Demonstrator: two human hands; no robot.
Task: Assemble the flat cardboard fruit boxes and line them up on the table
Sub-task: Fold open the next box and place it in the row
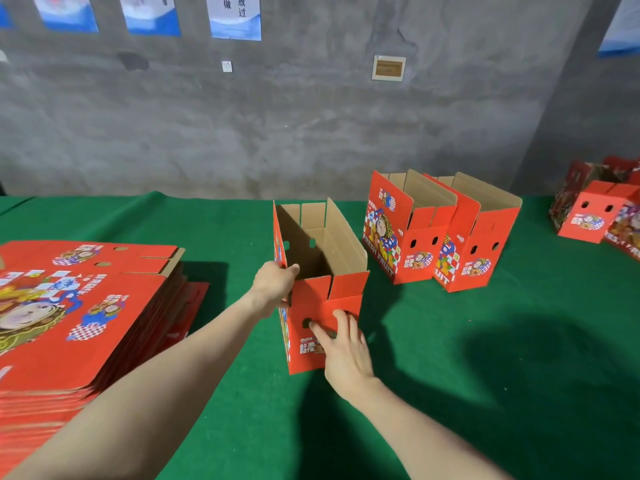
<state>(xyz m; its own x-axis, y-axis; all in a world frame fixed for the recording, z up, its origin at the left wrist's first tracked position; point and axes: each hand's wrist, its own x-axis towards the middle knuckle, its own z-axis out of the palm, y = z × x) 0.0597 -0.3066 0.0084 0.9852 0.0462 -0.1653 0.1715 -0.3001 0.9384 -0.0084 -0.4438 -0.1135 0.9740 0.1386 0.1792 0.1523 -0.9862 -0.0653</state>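
An assembled red fruit box (341, 291) stands upright and open-topped on the green table (485, 341), near the middle. My left hand (275, 284) grips its near left corner, thumb over the top edge. My right hand (344, 348) lies against the box's near end panel with straight fingers, fingertips at the two round holes. Two more assembled red boxes (412, 233) (481, 244) stand side by side, touching, behind and to the right. A thick stack of flat red box blanks (83, 313) lies at the left.
More red boxes (595, 213) sit in a loose cluster at the far right edge of the table. A grey concrete wall with posters runs behind the table. Green cloth shows between the stack and the middle box, and in the right foreground.
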